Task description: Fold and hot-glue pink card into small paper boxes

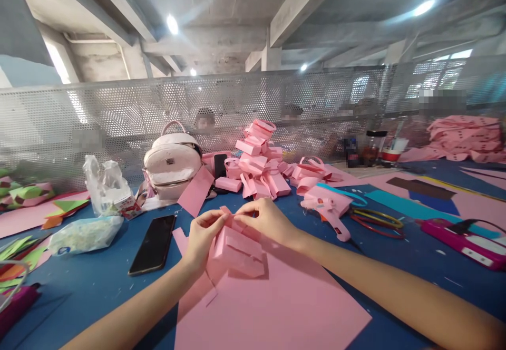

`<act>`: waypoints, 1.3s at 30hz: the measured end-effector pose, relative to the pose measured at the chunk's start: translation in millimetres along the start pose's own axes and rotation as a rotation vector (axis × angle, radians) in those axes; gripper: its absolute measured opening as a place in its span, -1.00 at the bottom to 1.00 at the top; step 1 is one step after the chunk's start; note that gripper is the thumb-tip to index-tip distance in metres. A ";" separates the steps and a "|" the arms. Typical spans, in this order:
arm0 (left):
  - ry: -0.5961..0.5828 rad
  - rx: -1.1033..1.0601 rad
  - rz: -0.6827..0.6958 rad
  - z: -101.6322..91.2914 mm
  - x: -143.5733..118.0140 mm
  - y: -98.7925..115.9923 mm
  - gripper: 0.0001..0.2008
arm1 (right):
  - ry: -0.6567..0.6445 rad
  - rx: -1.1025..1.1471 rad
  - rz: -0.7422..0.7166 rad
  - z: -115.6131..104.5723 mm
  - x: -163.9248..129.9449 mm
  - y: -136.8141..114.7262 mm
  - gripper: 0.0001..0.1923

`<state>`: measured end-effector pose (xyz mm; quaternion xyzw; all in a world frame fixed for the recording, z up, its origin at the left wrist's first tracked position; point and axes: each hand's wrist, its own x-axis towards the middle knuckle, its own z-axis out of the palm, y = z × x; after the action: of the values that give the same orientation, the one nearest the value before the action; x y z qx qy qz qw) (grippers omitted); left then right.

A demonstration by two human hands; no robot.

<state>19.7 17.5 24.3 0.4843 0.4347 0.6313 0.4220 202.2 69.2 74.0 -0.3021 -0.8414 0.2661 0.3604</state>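
Note:
Between my hands is a small folded pink paper box (239, 252), tilted over a large pink sheet (284, 308). My left hand (205, 234) pinches a narrow pink paper strip at the box's far side. Finger and thumb of my right hand (269, 221) are closed on the same strip, close to the left fingertips. Exactly where the strip meets the box is hidden by my fingers. A pink glue gun (326, 214) lies to the right of my right hand, and a black phone (153, 244) lies left of my left hand.
Pink paper boxes (259, 163) are piled behind my hands. A pale backpack (173, 163) and plastic bags (89, 234) stand left. Tape rolls (377, 221), a magenta power strip (466, 244) and a drink cup (391, 152) are right. A perforated metal screen (237, 91) closes the back.

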 end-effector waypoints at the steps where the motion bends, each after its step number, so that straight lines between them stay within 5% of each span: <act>1: 0.005 0.000 0.000 -0.1 0.1 0.3 -0.87 | 0.007 0.010 -0.008 0.4 0.0 -0.5 -0.84; 21: -0.016 -0.044 -0.111 -3.6 0.0 -0.2 -0.84 | 0.125 0.139 -0.027 0.3 3.2 6.3 -0.84; 39: -0.005 0.010 -0.013 -0.3 0.0 1.9 -0.90 | 0.078 0.192 0.037 8.7 3.6 1.4 -0.87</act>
<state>19.2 17.0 26.1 0.4852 0.4401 0.6249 0.4247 193.9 70.8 69.4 -0.2920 -0.7918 0.3402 0.4149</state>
